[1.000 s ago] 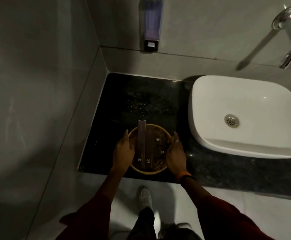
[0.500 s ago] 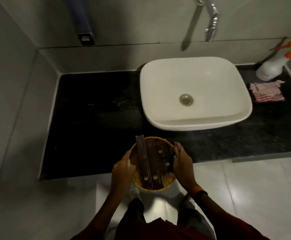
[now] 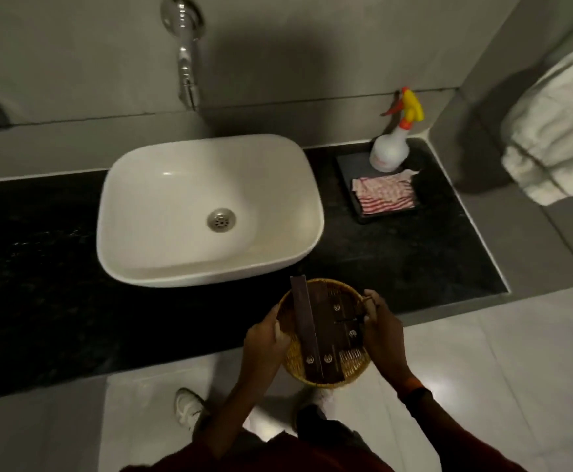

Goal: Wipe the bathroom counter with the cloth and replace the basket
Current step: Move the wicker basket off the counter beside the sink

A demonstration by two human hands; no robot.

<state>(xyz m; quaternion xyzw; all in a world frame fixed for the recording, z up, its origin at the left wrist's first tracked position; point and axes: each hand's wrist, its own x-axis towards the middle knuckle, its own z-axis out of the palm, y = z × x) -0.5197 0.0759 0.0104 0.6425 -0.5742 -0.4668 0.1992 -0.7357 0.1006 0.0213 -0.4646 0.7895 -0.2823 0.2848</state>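
A round woven basket (image 3: 326, 373) with several dark flat packets in it hangs in the air over the counter's front edge. My left hand (image 3: 266, 342) grips its left rim and my right hand (image 3: 382, 335) grips its right rim. A red-and-white striped cloth (image 3: 385, 195) lies folded on a dark tray (image 3: 363, 218) at the counter's right end. The black stone counter (image 3: 50, 301) runs left and right of the sink.
A white basin (image 3: 162, 274) stands mid-counter under a chrome wall tap (image 3: 188, 73). A white spray bottle (image 3: 390, 148) with a yellow-orange trigger stands on the tray's back. White towels (image 3: 557, 131) hang at the right wall. My shoes are on the pale floor tiles (image 3: 503, 369).
Both hands lifted the basket off the counter's left part and carried it rightward, past the sink's front. My view swung right, bringing the tray, cloth, bottle and towels into sight.
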